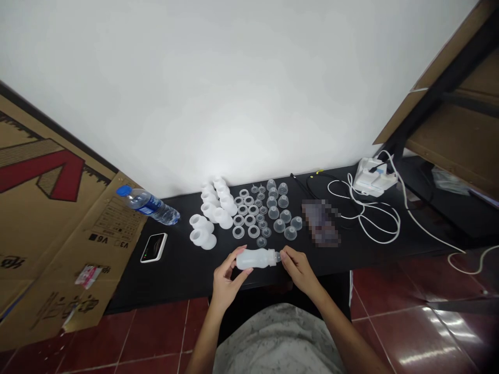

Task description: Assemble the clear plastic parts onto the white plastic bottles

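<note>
A white translucent baby bottle [255, 258] lies sideways above the front edge of the black table, its teat end toward the right. My left hand [228, 274] is closed around its base. At the other end, the fingers of my right hand [295, 265] pinch the clear teat [277, 256], which sits in the ring collar. Beyond the hands stand several white bottle bodies [223, 218], then several white ring collars [253, 231], clear teats [261, 242] and clear dome caps [290, 232], set out in rough rows.
A water bottle [150, 205] lies tilted at the left, behind a white-framed device [154, 248]. To the right are a blurred-out object [322, 223], white cables [376, 241] and a power strip [375, 176]. A large cardboard box [58, 218] borders the left side; a white wall [249, 93] stands behind.
</note>
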A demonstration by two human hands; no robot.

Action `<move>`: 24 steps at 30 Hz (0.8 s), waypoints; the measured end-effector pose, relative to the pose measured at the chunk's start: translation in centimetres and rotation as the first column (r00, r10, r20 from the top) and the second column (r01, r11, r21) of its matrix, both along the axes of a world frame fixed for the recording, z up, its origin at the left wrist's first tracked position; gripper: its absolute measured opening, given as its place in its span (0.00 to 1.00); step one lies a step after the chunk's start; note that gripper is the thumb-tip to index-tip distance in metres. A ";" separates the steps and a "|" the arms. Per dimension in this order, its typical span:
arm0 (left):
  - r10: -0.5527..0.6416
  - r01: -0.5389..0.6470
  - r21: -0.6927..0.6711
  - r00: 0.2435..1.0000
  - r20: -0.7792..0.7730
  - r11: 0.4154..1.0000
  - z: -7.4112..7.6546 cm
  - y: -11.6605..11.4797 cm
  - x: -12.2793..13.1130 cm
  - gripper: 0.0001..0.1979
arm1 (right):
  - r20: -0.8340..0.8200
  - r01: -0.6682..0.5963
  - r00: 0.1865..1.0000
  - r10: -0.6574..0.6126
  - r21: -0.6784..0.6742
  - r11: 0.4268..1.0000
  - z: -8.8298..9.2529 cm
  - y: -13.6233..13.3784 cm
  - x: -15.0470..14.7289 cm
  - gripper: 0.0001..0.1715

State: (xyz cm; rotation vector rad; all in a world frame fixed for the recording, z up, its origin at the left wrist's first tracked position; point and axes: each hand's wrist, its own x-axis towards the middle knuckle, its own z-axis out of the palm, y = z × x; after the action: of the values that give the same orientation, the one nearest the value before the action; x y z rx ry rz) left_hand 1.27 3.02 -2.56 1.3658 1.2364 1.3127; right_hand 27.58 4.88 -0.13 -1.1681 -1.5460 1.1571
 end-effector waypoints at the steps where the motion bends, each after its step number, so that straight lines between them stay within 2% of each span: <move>1: 0.000 0.000 -0.001 1.000 -0.003 1.000 0.0 0.0 0.0 0.28 | 0.006 0.005 1.000 -0.005 0.002 1.000 -0.1 0.0 -0.1 0.31; 9: -0.013 0.013 -0.002 1.000 0.013 1.000 0.1 0.0 -0.1 0.28 | -0.007 0.013 1.000 -0.013 -0.005 1.000 -0.1 0.1 -0.4 0.37; 12: -0.009 0.009 0.000 1.000 0.021 1.000 0.2 0.0 -0.1 0.28 | -0.017 0.011 1.000 -0.011 0.002 1.000 -0.1 0.2 -0.3 0.35; 18: -0.005 0.005 0.000 1.000 0.024 1.000 0.2 0.0 0.0 0.27 | -0.099 -0.018 0.995 0.014 -0.033 0.999 -0.2 -0.1 0.0 0.22; 24: -0.018 0.018 0.005 1.000 -0.003 1.000 0.0 0.0 -0.1 0.28 | -0.031 -0.042 0.999 0.042 -0.010 0.999 0.2 -0.1 0.1 0.25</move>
State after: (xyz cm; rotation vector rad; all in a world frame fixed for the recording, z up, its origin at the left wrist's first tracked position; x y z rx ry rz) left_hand 1.12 3.03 -2.53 1.3796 1.2211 1.3021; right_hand 27.67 4.80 0.10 -1.1242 -1.5497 1.2069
